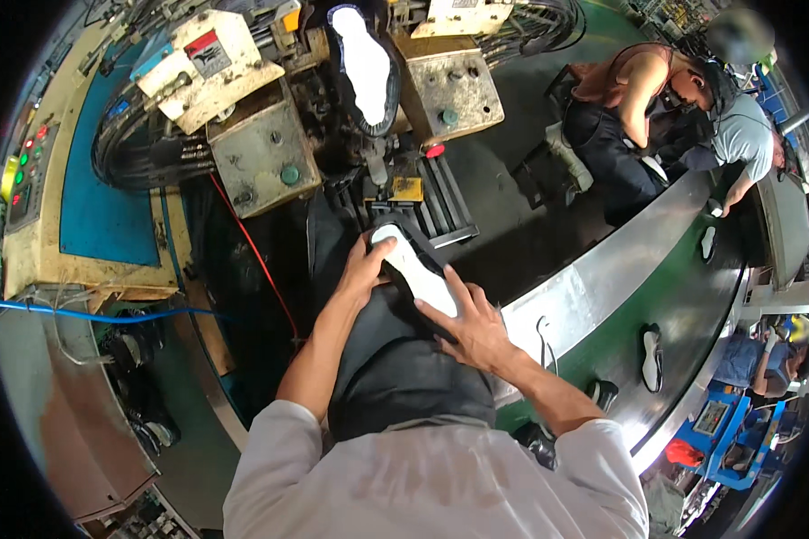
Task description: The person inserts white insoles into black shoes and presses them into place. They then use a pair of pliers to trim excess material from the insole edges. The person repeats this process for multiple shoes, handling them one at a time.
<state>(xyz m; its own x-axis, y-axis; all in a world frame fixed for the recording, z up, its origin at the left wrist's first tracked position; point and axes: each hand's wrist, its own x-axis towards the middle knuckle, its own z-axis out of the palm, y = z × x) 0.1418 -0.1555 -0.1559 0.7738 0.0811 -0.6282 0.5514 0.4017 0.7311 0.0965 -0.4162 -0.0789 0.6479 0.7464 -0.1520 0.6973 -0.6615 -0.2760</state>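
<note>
Shirt [431, 485], hands [478, 331] on shoe [418, 274] near conveyor edge [593, 277]

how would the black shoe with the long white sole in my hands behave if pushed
The black shoe probably keeps its shape, since its white sole looks smooth and uncreased. It may tip if pushed sideways, being long and narrow.

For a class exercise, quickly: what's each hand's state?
Left hand: holding the white-bottomed black shoe.
Right hand: holding the same shoe's nearer end.
</note>
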